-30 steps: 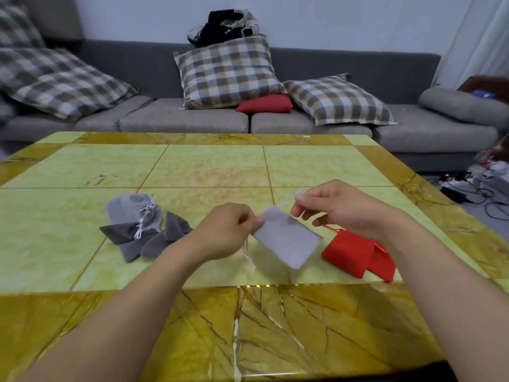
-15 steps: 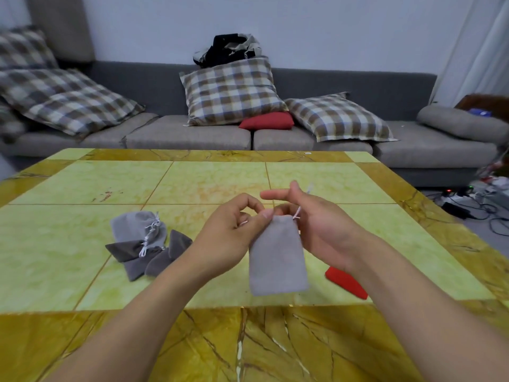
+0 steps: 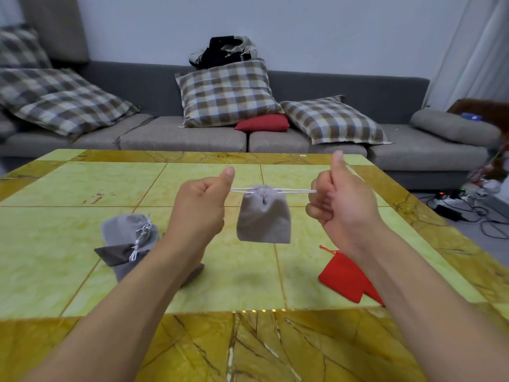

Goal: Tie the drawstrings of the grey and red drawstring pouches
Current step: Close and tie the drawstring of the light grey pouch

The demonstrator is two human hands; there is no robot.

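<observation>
A light grey pouch [image 3: 264, 217] hangs in the air above the table, its mouth gathered shut. White drawstrings [image 3: 294, 191] run taut out of both sides of its neck. My left hand [image 3: 199, 205] grips the left ends, thumb up. My right hand [image 3: 334, 198] grips the right ends, thumb up too. Two red pouches [image 3: 345, 277] lie on the table under my right forearm, partly hidden by it. Several grey pouches [image 3: 128, 245] lie in a pile at the left, some with white cords showing.
The yellow-green tiled table [image 3: 82, 188] has a brown marbled border. Behind it stands a grey sofa [image 3: 179, 136] with checked cushions and a red cushion [image 3: 263, 124]. Cables and a power strip [image 3: 451, 205] lie on the floor at the right.
My hands have drawn apart sideways, pulling the drawstrings taut, and the pouch's mouth has cinched shut. The pouch hangs higher and upright, where it lay tilted a second ago.
</observation>
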